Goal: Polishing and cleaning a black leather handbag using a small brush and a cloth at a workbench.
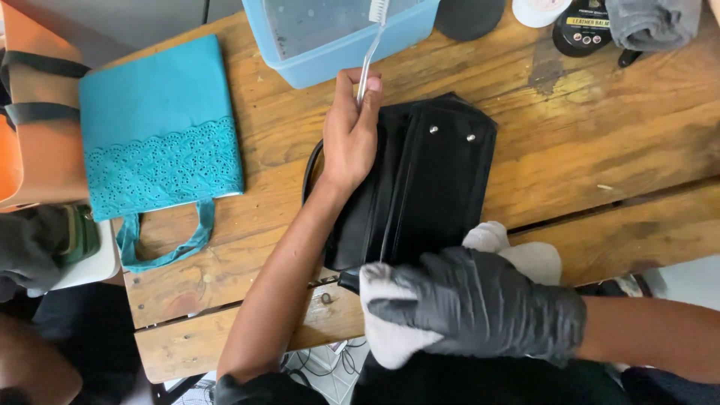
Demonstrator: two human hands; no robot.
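Observation:
A black leather handbag point(431, 184) lies on its side in the middle of the wooden table point(585, 142). My left hand point(351, 131), bare, rests at the bag's left edge and is shut on a clear toothbrush point(371, 49) whose bristled head points up over a blue plastic tub point(337, 34). My right hand point(480, 304), in a black glove, is shut on a pale grey cloth point(390, 330) and presses it on the bag's near end.
A teal fabric bag point(157, 127) with lace trim lies at the left. An orange bag point(30, 112) stands at the far left edge. At the back right sit a dark round tin point(583, 30), a white lid point(538, 9) and a grey rolled cloth point(652, 22).

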